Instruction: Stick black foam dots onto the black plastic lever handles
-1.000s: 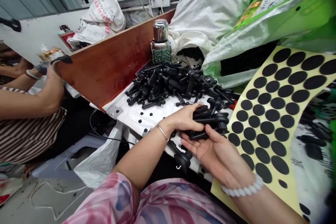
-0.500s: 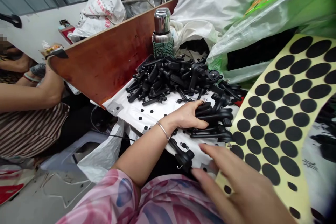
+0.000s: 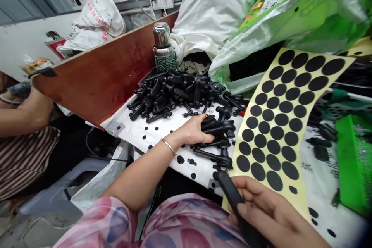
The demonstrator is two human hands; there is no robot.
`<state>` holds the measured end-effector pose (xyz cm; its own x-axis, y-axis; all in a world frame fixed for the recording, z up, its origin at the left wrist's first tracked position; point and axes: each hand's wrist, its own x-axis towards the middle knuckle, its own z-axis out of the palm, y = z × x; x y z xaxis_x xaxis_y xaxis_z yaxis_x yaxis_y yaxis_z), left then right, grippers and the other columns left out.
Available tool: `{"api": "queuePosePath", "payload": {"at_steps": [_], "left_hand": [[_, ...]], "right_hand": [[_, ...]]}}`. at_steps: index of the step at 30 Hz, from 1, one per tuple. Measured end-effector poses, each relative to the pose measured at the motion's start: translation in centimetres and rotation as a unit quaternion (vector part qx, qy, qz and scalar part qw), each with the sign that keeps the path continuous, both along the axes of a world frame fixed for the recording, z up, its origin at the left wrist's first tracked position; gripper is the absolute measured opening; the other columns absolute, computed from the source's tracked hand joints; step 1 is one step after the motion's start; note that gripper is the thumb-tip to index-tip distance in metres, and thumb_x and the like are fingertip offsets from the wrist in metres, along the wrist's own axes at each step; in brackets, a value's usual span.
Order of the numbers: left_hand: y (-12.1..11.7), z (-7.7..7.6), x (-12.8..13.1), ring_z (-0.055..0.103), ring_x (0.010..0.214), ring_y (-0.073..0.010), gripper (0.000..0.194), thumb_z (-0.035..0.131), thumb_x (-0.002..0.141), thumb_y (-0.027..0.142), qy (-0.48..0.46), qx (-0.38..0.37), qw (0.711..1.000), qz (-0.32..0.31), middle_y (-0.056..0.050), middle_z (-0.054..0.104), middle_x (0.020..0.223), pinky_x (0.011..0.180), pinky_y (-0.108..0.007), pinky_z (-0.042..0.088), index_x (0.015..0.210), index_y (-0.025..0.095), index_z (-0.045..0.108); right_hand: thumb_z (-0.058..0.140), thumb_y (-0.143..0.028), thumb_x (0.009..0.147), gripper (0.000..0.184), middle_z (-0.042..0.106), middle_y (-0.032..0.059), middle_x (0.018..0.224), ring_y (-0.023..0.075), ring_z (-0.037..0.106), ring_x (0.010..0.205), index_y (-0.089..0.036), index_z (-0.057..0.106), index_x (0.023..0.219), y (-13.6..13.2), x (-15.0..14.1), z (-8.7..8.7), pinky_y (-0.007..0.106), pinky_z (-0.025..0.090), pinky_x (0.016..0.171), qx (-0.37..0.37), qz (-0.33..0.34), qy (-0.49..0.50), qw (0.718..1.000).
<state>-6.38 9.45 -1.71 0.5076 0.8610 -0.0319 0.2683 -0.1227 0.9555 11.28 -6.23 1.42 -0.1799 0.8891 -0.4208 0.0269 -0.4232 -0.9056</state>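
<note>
My left hand (image 3: 194, 130), with a bangle at the wrist, reaches over the white work surface and is closed at the near end of a black plastic arm (image 3: 222, 128). Its other fingers are partly hidden. More such arms lie side by side just below it. My right hand (image 3: 266, 207) grips another black plastic arm (image 3: 232, 193) near my lap, thumb on top, the arm tilted with its far end toward the row. Behind my left hand is a heap of black plastic arms (image 3: 174, 91) with ball ends. Beside my right hand a yellow sheet (image 3: 286, 118) carries rows of black round pads.
A steel flask (image 3: 162, 42) in a green knit sleeve stands behind the heap, beside a brown wooden board (image 3: 95, 73). White sacks and a green bag (image 3: 290, 19) crowd the back. A green tray (image 3: 351, 162) is at right. At left a person's arm (image 3: 26, 114) shows.
My right hand was open and blurred; it now holds a black plastic arm. My left hand stays at the row of arms. The view has turned rightward, showing the green tray.
</note>
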Motion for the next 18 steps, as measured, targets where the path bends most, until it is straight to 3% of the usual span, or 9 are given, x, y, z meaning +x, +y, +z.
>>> {"api": "queuePosePath", "payload": {"at_steps": [2,5,9,15,18], "left_hand": [[0.0,0.0,0.0,0.057,0.074,-0.0136,0.043,0.066,0.063,0.017,-0.003,-0.001,1.000,-0.007,-0.002,0.062,0.087,0.070,-0.025,0.048,0.105,0.012,0.056],[0.0,0.2,-0.1,0.059,0.079,-0.0154,0.052,0.067,0.063,0.016,0.001,0.000,1.000,-0.020,-0.004,0.063,0.092,0.074,-0.027,0.048,0.113,0.012,0.055],[0.1,0.7,-0.5,0.060,0.087,-0.0164,0.064,0.069,0.062,0.015,-0.019,-0.017,0.998,-0.051,-0.006,0.063,0.102,0.081,-0.028,0.048,0.124,0.013,0.051],[-0.1,0.6,-1.1,0.059,0.091,-0.0171,0.062,0.073,0.061,0.016,-0.041,-0.020,0.996,-0.078,-0.004,0.063,0.099,0.084,-0.027,0.046,0.120,0.013,0.054],[-0.4,0.3,-0.9,0.058,0.084,-0.0156,0.054,0.073,0.060,0.017,-0.048,-0.016,0.996,-0.076,-0.003,0.062,0.092,0.078,-0.026,0.047,0.112,0.013,0.057]], "right_hand": [[0.070,-0.037,0.073,0.027,0.070,0.0083,0.083,0.0220,0.064,0.072,-0.018,0.069,0.092,-0.5,0.0,0.1,0.033,0.052,0.066,-0.136,-0.088,0.116,0.980],[0.077,-0.032,0.069,0.032,0.070,0.0101,0.094,0.0248,0.066,0.092,-0.015,0.069,0.094,-0.2,-1.4,-0.1,0.033,0.053,0.077,-0.174,-0.174,0.202,0.948],[0.080,-0.030,0.066,0.037,0.069,0.0083,0.104,0.0247,0.062,0.104,-0.015,0.066,0.096,1.4,-3.0,-0.6,0.034,0.053,0.087,-0.120,-0.237,0.252,0.931],[0.082,-0.030,0.061,0.048,0.070,0.0024,0.096,0.0213,0.064,0.096,-0.020,0.058,0.100,3.7,-3.4,-1.1,0.034,0.054,0.083,-0.017,-0.305,0.212,0.928],[0.081,-0.029,0.060,0.050,0.069,0.0007,0.091,0.0204,0.064,0.091,-0.020,0.055,0.102,5.1,-3.5,-1.5,0.035,0.054,0.082,0.031,-0.324,0.201,0.924]]}}
